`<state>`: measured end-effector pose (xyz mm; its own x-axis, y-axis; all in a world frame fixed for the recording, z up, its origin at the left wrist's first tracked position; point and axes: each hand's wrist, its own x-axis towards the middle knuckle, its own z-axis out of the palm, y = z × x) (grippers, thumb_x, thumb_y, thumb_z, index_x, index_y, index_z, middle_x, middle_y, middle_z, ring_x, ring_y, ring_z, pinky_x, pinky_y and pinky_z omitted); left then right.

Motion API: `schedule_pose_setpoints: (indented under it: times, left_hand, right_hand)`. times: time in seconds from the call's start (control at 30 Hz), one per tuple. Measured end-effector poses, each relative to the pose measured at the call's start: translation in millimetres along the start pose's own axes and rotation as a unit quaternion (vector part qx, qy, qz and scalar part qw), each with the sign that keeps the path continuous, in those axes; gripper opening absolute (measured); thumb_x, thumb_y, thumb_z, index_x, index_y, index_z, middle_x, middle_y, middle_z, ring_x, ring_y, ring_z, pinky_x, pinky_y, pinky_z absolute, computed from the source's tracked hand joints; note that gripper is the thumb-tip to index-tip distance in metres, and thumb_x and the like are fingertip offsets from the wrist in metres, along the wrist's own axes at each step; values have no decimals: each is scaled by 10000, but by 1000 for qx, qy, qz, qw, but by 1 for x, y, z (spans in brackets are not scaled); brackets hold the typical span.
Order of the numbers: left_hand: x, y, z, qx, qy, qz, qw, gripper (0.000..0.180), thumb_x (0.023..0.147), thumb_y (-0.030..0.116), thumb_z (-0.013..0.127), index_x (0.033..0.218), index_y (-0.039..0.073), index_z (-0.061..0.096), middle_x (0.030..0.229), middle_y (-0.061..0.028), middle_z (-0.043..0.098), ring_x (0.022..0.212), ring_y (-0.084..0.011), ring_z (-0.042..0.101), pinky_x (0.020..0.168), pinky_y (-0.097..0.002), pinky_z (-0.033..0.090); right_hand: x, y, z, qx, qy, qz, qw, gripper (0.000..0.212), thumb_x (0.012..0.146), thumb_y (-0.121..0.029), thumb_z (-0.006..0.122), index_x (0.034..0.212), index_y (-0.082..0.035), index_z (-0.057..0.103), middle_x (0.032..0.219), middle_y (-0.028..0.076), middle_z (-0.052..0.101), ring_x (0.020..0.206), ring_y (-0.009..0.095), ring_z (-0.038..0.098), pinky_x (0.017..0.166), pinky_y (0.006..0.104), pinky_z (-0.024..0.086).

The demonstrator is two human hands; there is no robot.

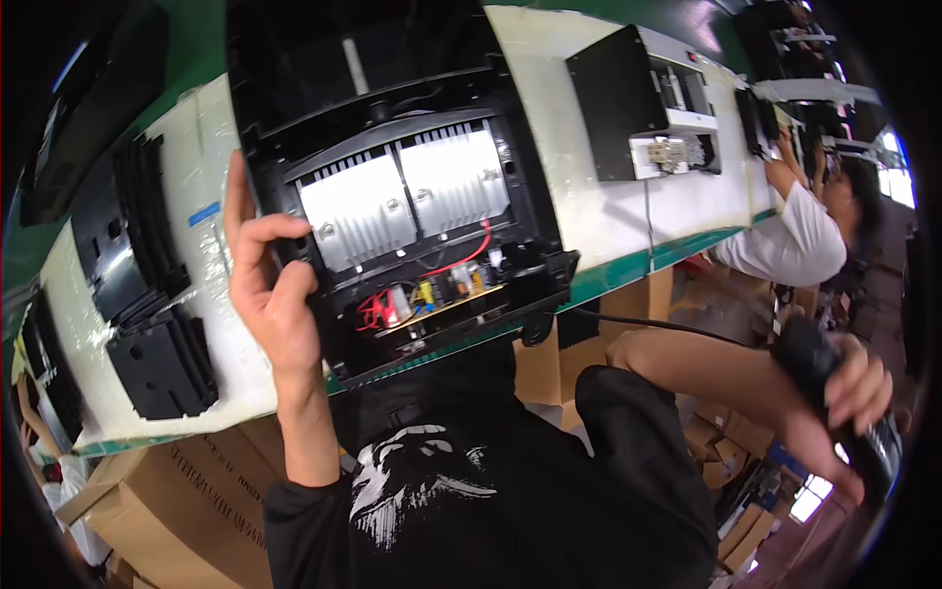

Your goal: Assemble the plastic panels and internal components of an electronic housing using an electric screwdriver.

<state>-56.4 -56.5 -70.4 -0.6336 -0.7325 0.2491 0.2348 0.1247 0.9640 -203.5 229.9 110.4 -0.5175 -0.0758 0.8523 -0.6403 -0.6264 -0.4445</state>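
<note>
A black plastic housing [530,196] lies in front of me with its inside showing. Two silver finned metal blocks [358,206] sit in it, above a circuit board [432,306] with red wires. My left hand [270,285] is at the housing's left edge, index finger stretched along the side, the other fingers and thumb bent over the rim. Far out to the right, my right hand [852,388] is wrapped round a black tool [810,353], whose kind I cannot make out. A black cord [667,322] runs from beside the housing toward it.
Black plastic parts [162,363] lie on the white-covered bench [221,245] to the left. A black-and-white metal unit [613,108] stands to the right. Beyond it, a co-worker in a white sleeve [795,240] works at the bench. Cardboard boxes [186,501] stand below.
</note>
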Motion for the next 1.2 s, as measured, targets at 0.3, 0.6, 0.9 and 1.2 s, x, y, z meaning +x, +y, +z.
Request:
schedule_pose_setpoints:
  times: [0.3, 0.6, 0.9, 1.2]
  left_hand:
    - [0, 4, 2, 25, -5, -12, 1000, 289, 570, -56, 375, 783, 30, 551, 1418, -201, 260, 1339, -332, 205, 1075, -391, 127]
    - [1, 4, 3, 63, 2, -6, 998, 285, 541, -48, 367, 764, 46, 519, 1412, -211, 270, 1344, -342, 184, 1082, -407, 74]
    - [0, 3, 1, 39, 14, -29, 999, 307, 558, -45, 381, 800, 38, 551, 1413, -193, 281, 1340, -323, 204, 1078, -378, 113]
    - [1, -4, 0, -1, -3, 23, 1000, 330, 591, -71, 395, 834, 24, 597, 1393, -178, 314, 1327, -313, 238, 1071, -394, 159]
  right_hand:
    - [1, 50, -83, -369, 158, -57, 914, 787, 704, -825, 236, 862, -98, 495, 585, 77, 461, 431, 207, 449, 440, 328, 398]
    - [6, 63, -134, -225, 29, 39, 973, 900, 712, -827, 182, 697, 5, 525, 592, 118, 505, 479, 224, 499, 497, 331, 433]
    - [70, 135, -105, -235, 33, 227, 944, 586, 812, -577, 389, 875, -3, 484, 664, 104, 484, 556, 212, 447, 541, 332, 367]
    - [76, 147, -104, -301, 15, 269, 915, 450, 874, -487, 386, 1045, -80, 477, 655, 79, 488, 521, 195, 456, 501, 314, 383]
